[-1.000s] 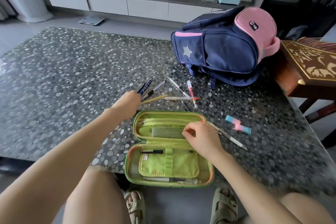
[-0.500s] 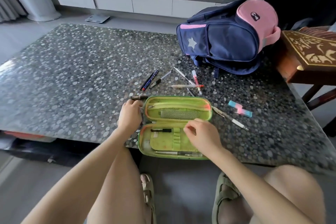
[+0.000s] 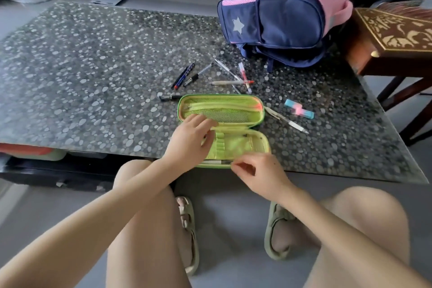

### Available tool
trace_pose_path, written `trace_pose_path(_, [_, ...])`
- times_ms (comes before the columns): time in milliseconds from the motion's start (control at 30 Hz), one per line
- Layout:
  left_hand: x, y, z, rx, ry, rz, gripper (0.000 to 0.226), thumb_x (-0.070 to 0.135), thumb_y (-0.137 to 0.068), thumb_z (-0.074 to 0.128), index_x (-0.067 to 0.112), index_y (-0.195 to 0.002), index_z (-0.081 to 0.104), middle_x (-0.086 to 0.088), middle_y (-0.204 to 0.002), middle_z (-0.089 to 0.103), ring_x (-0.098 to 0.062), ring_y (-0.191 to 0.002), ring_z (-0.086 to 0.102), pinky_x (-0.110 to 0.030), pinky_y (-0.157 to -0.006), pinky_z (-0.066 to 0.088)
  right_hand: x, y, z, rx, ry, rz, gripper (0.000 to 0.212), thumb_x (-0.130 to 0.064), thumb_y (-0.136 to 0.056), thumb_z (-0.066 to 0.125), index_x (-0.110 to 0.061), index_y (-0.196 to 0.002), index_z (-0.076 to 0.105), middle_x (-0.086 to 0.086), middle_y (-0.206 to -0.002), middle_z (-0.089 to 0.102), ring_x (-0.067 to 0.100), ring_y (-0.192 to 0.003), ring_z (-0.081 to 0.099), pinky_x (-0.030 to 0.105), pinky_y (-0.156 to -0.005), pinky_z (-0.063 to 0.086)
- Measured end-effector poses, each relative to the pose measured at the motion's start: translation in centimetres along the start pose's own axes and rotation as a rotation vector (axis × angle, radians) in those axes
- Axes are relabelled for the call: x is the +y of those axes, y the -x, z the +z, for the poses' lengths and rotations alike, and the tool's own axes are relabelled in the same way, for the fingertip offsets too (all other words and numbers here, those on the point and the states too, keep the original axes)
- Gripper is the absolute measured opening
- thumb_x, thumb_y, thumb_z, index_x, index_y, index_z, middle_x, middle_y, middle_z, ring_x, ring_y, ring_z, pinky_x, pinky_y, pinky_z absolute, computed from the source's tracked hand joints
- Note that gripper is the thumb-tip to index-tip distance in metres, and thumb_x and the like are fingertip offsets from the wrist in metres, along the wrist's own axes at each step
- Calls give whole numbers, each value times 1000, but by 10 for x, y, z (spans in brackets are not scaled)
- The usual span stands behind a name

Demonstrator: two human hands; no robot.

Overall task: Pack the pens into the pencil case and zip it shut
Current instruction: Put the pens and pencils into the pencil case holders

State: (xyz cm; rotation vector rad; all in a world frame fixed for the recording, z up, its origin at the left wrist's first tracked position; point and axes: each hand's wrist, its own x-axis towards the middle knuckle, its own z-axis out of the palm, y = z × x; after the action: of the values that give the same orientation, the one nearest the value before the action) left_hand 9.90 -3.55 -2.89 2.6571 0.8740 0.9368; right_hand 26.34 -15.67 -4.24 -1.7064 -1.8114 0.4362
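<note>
Green zip pencil case point(image 3: 222, 112) lay open, centre frame, at near edge of pebble-patterned desk point(image 3: 93, 65). My left hand point(image 3: 189, 140) curled over its lower half; right hand point(image 3: 259, 174) curled at its near rim. Couldn't tell whether my fingers grasped anything. Loose pens point(image 3: 231, 82) above.

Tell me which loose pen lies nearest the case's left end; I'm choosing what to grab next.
The black pen, alone at the far left corner of the green pencil case; the other pens cluster farther back or lie off its right side.
</note>
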Motion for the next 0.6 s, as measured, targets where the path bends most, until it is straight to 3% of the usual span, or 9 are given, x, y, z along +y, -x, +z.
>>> trace_pose_path(133, [40,43,9,-101,78,298,12,5,-82,55,7,-89,64,-6,-72,60,-25,-65,52,-31,-55,44,2,47,26,-316,-55,110,15,-28,-82,56,-20,-76,68,-11,-71,64,6,-66,54,21,-65,40])
trace_pose_path(233, [49,83,34,-320,96,419,12,7,-79,54,9,-86,64,-4,-68,57,-23,-62,50,-28,-51,41,34,86,69,-571,60,281,18,-30,-85,57,-16,-88,70,0,-88,71,17,-84,61,24,-68,35])
trace_pose_path(300, [49,105,59,-539,62,365,11,13,-76,55,14,-85,62,-2,-68,58,-23,-64,53,-27,-51,41,60,114,101,-674,82,391,20,-27,-85,58,-10,-89,69,8,-94,71,23,-91,62,24,-67,32])
trace_pose_path(367, [49,120,83,-816,-11,193,7,17,-80,51,16,-85,56,-5,-80,60,-27,-77,58,-31,-59,44,82,136,134,-775,88,477,18,-20,-84,56,-8,-87,70,10,-94,71,25,-94,62,25,-69,38])
trace_pose_path(467, [41,136,121,-1181,-173,26,15,12,-85,46,13,-97,55,-9,-107,59,-30,-102,56,-38,-76,45,108,163,184,-906,96,590,26,-12,-84,51,-10,-58,55,8,-67,60,25,-80,58,22,-64,32])
trace_pose_path(500, [38,143,132,-1257,-217,8,19,11,-86,46,11,-103,56,-9,-113,59,-30,-106,55,-39,-81,46,114,170,199,-945,92,618,28,-14,-84,52,-10,-57,50,9,-68,59,25,-80,58,22,-64,32])
trace_pose_path(600, [24,165,164,-1371,-313,-21,28,11,-89,43,5,-112,57,-14,-121,58,-32,-113,53,-43,-91,43,134,190,241,-1052,94,667,15,-22,-83,60,-8,-80,64,14,-101,68,28,-98,63,27,-74,45])
